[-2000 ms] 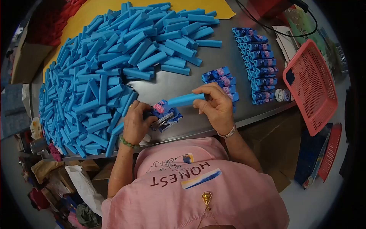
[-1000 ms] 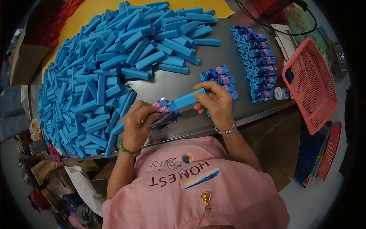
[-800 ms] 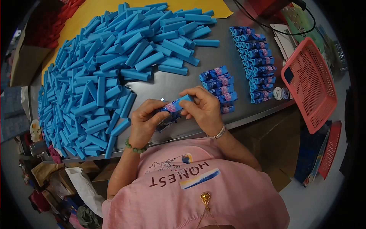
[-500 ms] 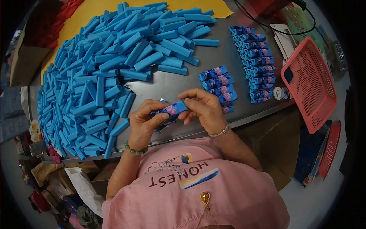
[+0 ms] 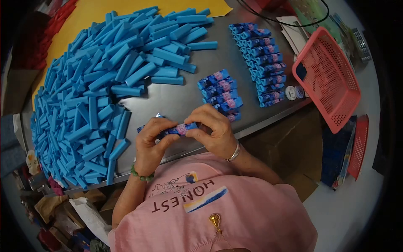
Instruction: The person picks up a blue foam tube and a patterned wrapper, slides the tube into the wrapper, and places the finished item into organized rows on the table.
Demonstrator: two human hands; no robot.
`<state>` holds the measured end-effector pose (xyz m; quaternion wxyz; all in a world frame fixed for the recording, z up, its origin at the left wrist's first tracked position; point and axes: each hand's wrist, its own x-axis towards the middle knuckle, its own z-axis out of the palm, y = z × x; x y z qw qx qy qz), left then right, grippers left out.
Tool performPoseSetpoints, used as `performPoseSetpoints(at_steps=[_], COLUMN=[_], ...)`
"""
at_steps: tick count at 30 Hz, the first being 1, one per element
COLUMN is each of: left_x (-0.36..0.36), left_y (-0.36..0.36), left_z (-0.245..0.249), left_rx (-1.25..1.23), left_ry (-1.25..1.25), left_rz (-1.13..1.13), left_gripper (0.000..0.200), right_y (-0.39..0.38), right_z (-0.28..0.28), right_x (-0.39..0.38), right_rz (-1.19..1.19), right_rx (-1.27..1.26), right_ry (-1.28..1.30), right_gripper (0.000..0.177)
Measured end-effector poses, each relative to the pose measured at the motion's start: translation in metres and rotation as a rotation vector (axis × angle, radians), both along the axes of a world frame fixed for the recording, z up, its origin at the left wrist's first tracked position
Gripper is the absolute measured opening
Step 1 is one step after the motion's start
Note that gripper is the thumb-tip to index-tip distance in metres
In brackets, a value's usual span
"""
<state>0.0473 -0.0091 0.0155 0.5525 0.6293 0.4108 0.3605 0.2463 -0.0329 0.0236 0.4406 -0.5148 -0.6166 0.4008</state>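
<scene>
Between my two hands is a blue stick with a printed blue and pink wrapper (image 5: 181, 129). My left hand (image 5: 152, 140) pinches its left end, and my right hand (image 5: 214, 130) holds the plain blue right end between thumb and fingers. Some shiny wrapper material shows behind my left hand, partly hidden by it. Beyond my right hand lies a short row of wrapped sticks (image 5: 220, 90). A large heap of plain blue sticks (image 5: 90, 101) spreads over the left and far part of the metal table (image 5: 163, 98).
Stacked wrapped sticks (image 5: 264, 63) stand at the right, with small round tins (image 5: 290, 93) beside them. A pink basket (image 5: 329, 84) overhangs the right edge. A black cable (image 5: 289, 25) curves at the back. A yellow sheet (image 5: 92, 12) lies under the heap.
The camera view has shifted, so the table contents appear further left. My fingers have changed position on the wrapped stick, which now lies more level between my hands.
</scene>
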Motion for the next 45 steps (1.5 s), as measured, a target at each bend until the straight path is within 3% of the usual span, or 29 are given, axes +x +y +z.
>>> performPoseSetpoints(at_steps=[7, 11, 13, 15, 18, 24, 29, 31, 35, 37, 40, 45], left_x=[0.011, 0.032, 0.041, 0.05, 0.063, 0.08, 0.085, 0.083, 0.076, 0.075, 0.076, 0.084], left_y=[0.002, 0.002, 0.004, 0.005, 0.005, 0.005, 0.009, 0.008, 0.016, 0.021, 0.032, 0.035], left_z=[0.002, -0.002, -0.005, -0.012, -0.023, -0.055, -0.051, -0.056, -0.048, -0.042, -0.038, -0.041], left_rx=[0.025, -0.056, -0.081, -0.046, -0.138, -0.464, -0.513, -0.495, -0.472, -0.453, -0.313, -0.322], left_ry=[0.178, 0.251, 0.266, 0.37, 0.398, 0.167, 0.148, 0.14, 0.079, 0.107, 0.245, 0.311], left_rz=[-0.012, -0.144, -0.183, -0.316, -0.339, -0.272, -0.271, -0.282, -0.266, -0.231, -0.248, -0.298], left_gripper=[0.037, 0.035, 0.034, 0.029, 0.026, 0.021, 0.019, 0.019, 0.019, 0.019, 0.02, 0.021], right_y=[-0.027, -0.03, -0.031, -0.034, -0.041, -0.046, -0.045, -0.042, -0.026, -0.011, 0.011, 0.024], right_z=[-0.011, -0.025, -0.026, -0.028, -0.031, -0.038, -0.034, -0.029, -0.03, -0.036, -0.044, -0.041], right_x=[0.094, 0.099, 0.092, 0.091, 0.095, 0.099, 0.102, 0.105, 0.114, 0.112, 0.11, 0.103], right_rz=[-0.256, -0.287, -0.362, -0.401, -0.443, -0.368, -0.34, -0.38, -0.364, -0.232, -0.131, -0.109], right_rx=[-0.05, -0.016, 0.03, 0.027, 0.008, -0.108, -0.105, -0.078, -0.076, -0.114, -0.179, -0.209], right_ry=[-0.088, -0.147, -0.316, -0.315, -0.301, -0.297, -0.359, -0.286, -0.167, 0.168, 0.291, 0.242], right_gripper=[0.02, 0.022, 0.027, 0.03, 0.038, 0.051, 0.052, 0.043, 0.047, 0.064, 0.077, 0.079])
